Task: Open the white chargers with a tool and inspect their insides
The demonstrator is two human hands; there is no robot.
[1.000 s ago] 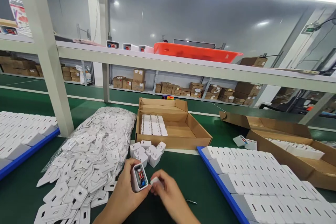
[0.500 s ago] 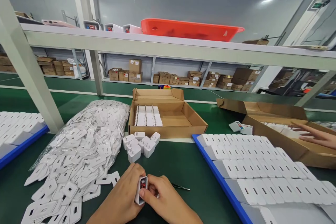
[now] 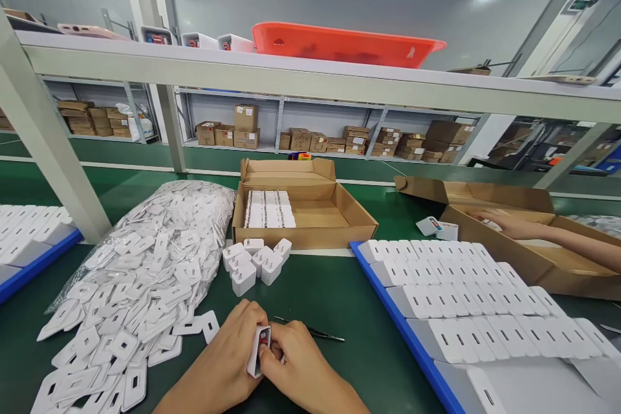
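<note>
White housing (image 3: 254, 361): near side, centre, clamped in the left hand (image 3: 237, 350). The right hand (image 3: 297, 357) has its thumb at the open mouth; its grip cannot be determined. Uneven thumb pressure could twist the housing loose or damage the red internals (image 3: 263, 339).

The right hand (image 3: 303, 362) lays its thumb across the white rectangular plastic case (image 3: 253, 361), hiding most of its insides; the left hand (image 3: 235, 352) masks one side! The slim dark metal tweezers (image 3: 326, 335) lie partly behind the right hand. Off right, a co-worker's bare arm (image 3: 577, 242) is cut by the edge, its fingertips blurred. The blue-edged tray (image 3: 413, 344) runs out at bottom right. And those labels on the tan cardboard cartons (image 3: 246, 118)? Too small to read.
</note>
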